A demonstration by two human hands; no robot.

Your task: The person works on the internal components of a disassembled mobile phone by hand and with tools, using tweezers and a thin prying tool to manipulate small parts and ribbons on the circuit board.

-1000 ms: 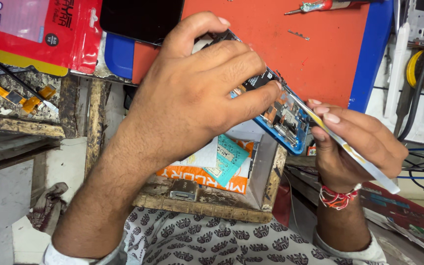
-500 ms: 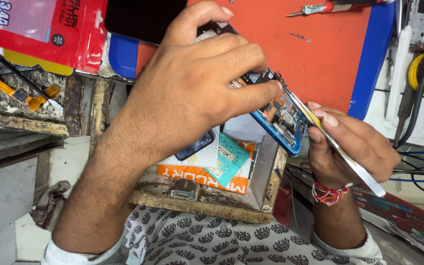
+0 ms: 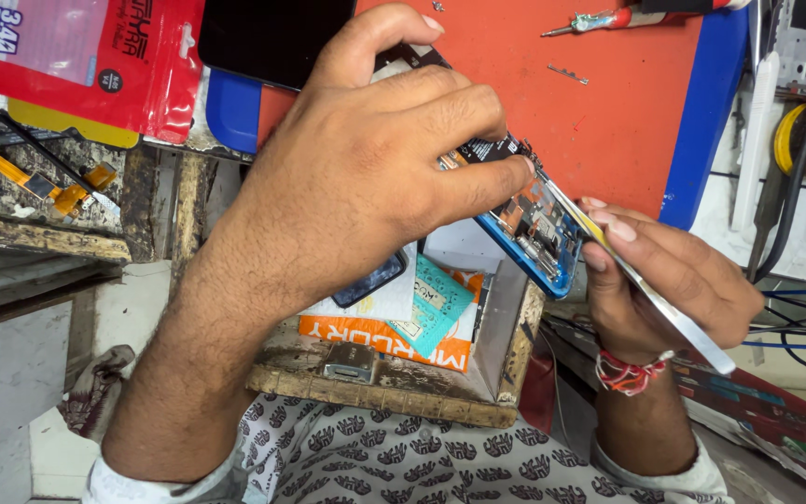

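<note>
Phone [image 3: 529, 229], blue frame, back off and circuit board exposed, held tilted above the orange mat [image 3: 627, 121] on the worktop. Left hand [image 3: 366, 177] fingers wrapped over its upper end; right hand [image 3: 673, 275] fingers pinching a thin metal blade [image 3: 673, 313] against its lower edge

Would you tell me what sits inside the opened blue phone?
Inside the blue phone, a circuit board and small metal parts show near its lower end; the left hand covers the rest.
</note>
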